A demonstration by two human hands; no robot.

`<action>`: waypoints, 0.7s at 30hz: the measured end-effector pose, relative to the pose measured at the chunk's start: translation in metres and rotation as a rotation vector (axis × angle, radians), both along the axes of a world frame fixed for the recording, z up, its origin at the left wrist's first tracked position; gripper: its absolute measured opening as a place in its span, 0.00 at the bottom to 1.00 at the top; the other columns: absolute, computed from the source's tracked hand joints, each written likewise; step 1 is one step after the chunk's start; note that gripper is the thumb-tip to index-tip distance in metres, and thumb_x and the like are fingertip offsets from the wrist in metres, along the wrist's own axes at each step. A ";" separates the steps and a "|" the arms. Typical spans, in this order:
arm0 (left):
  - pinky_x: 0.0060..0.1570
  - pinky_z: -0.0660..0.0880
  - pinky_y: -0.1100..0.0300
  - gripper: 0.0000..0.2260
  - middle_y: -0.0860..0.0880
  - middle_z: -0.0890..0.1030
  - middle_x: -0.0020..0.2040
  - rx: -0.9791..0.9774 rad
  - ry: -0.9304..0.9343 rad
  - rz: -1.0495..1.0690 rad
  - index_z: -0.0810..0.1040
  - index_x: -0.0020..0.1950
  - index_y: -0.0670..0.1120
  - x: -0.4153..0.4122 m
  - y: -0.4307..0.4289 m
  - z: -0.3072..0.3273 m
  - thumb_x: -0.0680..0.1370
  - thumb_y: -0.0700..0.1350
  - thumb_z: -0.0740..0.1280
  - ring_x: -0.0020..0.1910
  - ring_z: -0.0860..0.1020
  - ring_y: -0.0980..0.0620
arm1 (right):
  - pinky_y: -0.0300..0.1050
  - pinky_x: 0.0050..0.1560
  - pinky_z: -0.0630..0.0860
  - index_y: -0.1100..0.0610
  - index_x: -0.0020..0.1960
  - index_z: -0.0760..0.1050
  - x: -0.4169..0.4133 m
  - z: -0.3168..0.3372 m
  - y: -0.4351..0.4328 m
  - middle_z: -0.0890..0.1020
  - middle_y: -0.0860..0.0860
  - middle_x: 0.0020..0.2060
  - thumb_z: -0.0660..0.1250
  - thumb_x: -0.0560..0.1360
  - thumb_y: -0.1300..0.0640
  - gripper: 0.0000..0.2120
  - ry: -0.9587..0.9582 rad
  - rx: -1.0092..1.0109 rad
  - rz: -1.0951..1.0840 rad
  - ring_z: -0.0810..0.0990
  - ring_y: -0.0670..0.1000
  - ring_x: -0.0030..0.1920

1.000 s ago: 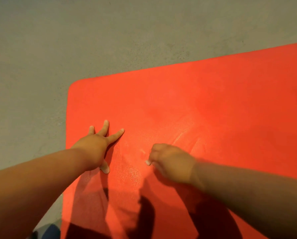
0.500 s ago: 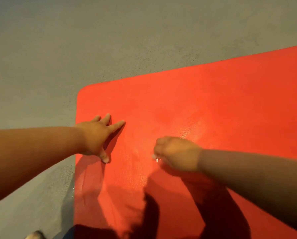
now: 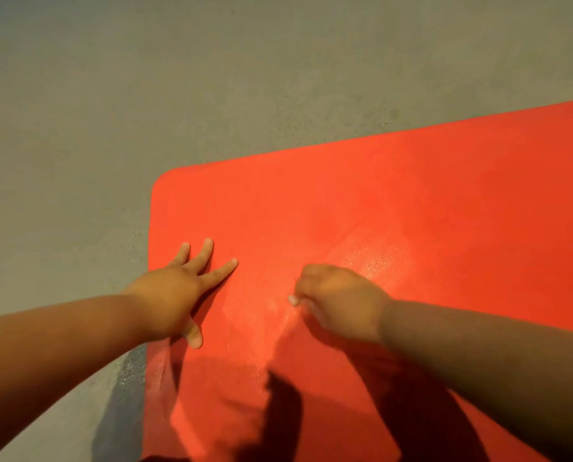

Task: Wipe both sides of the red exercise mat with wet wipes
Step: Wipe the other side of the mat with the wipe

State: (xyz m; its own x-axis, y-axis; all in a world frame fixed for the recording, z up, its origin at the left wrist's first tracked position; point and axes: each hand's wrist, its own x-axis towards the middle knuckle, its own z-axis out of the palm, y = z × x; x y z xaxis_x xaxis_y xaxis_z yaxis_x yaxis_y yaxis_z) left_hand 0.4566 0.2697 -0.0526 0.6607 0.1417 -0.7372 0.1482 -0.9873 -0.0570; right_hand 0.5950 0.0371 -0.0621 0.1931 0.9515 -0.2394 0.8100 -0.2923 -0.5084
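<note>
Though finely pebbled, glossy red mat [image 3: 411,201], round-cornered; speckled grey floor [image 3: 178,78]

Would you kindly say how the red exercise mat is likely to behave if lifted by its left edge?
The red exercise mat probably flops and drapes: it lies thin and flat on the floor, with a soft wrinkle near the left hand. The sheen beside the right hand suggests dampness, so it may feel slippery.

The grey, finely speckled floor [image 3: 211,78] fills the top and left of the view. The red exercise mat [image 3: 411,211] lies flat directly on it, one rounded corner at upper left, its far edge running off right.
</note>
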 end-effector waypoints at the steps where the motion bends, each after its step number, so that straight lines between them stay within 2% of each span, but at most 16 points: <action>1: 0.72 0.60 0.45 0.60 0.44 0.31 0.76 0.000 -0.004 -0.002 0.20 0.58 0.64 0.000 0.000 0.000 0.63 0.60 0.77 0.75 0.42 0.34 | 0.46 0.56 0.71 0.56 0.52 0.78 0.034 -0.003 0.002 0.78 0.56 0.52 0.64 0.75 0.60 0.07 -0.046 -0.010 -0.195 0.77 0.58 0.55; 3: 0.71 0.60 0.44 0.60 0.44 0.31 0.76 -0.007 -0.011 -0.001 0.20 0.58 0.65 0.000 0.000 0.001 0.62 0.60 0.77 0.75 0.42 0.34 | 0.49 0.50 0.71 0.61 0.49 0.78 0.099 -0.002 -0.001 0.80 0.61 0.50 0.64 0.76 0.58 0.07 -0.169 -0.022 -0.612 0.78 0.62 0.52; 4: 0.71 0.61 0.44 0.60 0.44 0.31 0.76 -0.011 -0.016 0.003 0.21 0.58 0.65 0.000 0.000 0.001 0.62 0.60 0.77 0.75 0.42 0.34 | 0.51 0.49 0.71 0.63 0.47 0.77 0.115 -0.003 -0.002 0.81 0.64 0.48 0.63 0.77 0.57 0.09 -0.231 -0.032 -0.737 0.78 0.63 0.50; 6: 0.70 0.63 0.43 0.60 0.45 0.31 0.76 -0.026 -0.023 0.018 0.22 0.57 0.68 0.000 -0.001 0.002 0.62 0.59 0.78 0.76 0.41 0.35 | 0.51 0.49 0.70 0.63 0.48 0.77 0.098 -0.004 0.007 0.80 0.63 0.49 0.62 0.77 0.59 0.08 -0.277 -0.037 -0.774 0.77 0.63 0.51; 9: 0.70 0.63 0.44 0.60 0.47 0.32 0.77 -0.042 -0.041 0.019 0.25 0.62 0.68 -0.001 0.001 0.003 0.61 0.59 0.78 0.76 0.42 0.36 | 0.45 0.53 0.67 0.57 0.53 0.76 0.002 -0.011 0.021 0.76 0.55 0.50 0.62 0.76 0.60 0.08 -0.125 0.048 -0.464 0.76 0.58 0.53; 11: 0.72 0.61 0.46 0.59 0.48 0.33 0.77 -0.056 -0.067 0.032 0.27 0.65 0.66 -0.003 0.002 0.003 0.60 0.60 0.78 0.77 0.43 0.38 | 0.47 0.54 0.71 0.56 0.52 0.76 -0.052 -0.004 0.018 0.76 0.54 0.48 0.61 0.75 0.59 0.08 0.001 0.073 -0.085 0.76 0.57 0.51; 13: 0.74 0.57 0.50 0.59 0.49 0.35 0.78 -0.088 -0.124 0.058 0.29 0.68 0.62 -0.006 0.007 0.004 0.62 0.60 0.77 0.77 0.43 0.41 | 0.47 0.52 0.74 0.56 0.49 0.77 -0.055 0.005 0.019 0.77 0.54 0.46 0.62 0.75 0.59 0.06 0.047 0.039 0.239 0.78 0.56 0.49; 14: 0.74 0.55 0.51 0.59 0.49 0.37 0.78 -0.097 -0.144 0.081 0.30 0.71 0.60 -0.008 0.011 0.005 0.63 0.60 0.77 0.78 0.44 0.44 | 0.44 0.51 0.72 0.57 0.47 0.78 -0.038 0.002 0.021 0.78 0.55 0.45 0.64 0.73 0.59 0.05 0.003 0.073 0.262 0.79 0.56 0.47; 15: 0.74 0.54 0.52 0.59 0.49 0.38 0.78 -0.096 -0.160 0.122 0.33 0.75 0.57 -0.012 0.013 0.007 0.63 0.60 0.77 0.78 0.45 0.45 | 0.44 0.49 0.71 0.57 0.45 0.78 -0.015 0.000 0.023 0.79 0.56 0.43 0.65 0.73 0.59 0.04 -0.077 0.107 0.171 0.79 0.57 0.46; 17: 0.74 0.56 0.49 0.59 0.48 0.40 0.79 -0.062 -0.196 0.251 0.38 0.78 0.55 -0.023 0.018 0.007 0.62 0.63 0.77 0.78 0.47 0.44 | 0.50 0.48 0.70 0.61 0.45 0.77 0.049 -0.003 0.027 0.79 0.60 0.44 0.64 0.77 0.57 0.08 -0.231 0.073 -0.250 0.78 0.62 0.47; 19: 0.74 0.56 0.48 0.60 0.48 0.38 0.78 -0.060 -0.213 0.365 0.39 0.78 0.53 -0.033 0.020 0.007 0.60 0.64 0.77 0.77 0.47 0.42 | 0.52 0.48 0.70 0.65 0.46 0.77 0.098 -0.004 0.025 0.80 0.65 0.47 0.63 0.78 0.57 0.11 -0.333 0.012 -0.578 0.78 0.64 0.49; 21: 0.74 0.55 0.49 0.62 0.47 0.35 0.77 -0.093 -0.171 0.396 0.36 0.77 0.51 -0.038 0.019 0.008 0.60 0.63 0.78 0.77 0.46 0.42 | 0.51 0.50 0.70 0.64 0.49 0.78 0.086 -0.006 0.032 0.79 0.64 0.50 0.62 0.78 0.59 0.09 -0.337 -0.013 -0.641 0.78 0.63 0.51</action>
State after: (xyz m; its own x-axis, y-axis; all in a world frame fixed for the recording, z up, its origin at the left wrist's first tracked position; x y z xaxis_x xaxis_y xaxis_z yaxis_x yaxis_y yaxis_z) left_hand 0.4183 0.2885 -0.0451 0.6824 0.3466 -0.6436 0.5157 -0.8523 0.0878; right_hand 0.6808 0.0692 -0.0677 0.7776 0.6238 -0.0785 0.5894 -0.7667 -0.2546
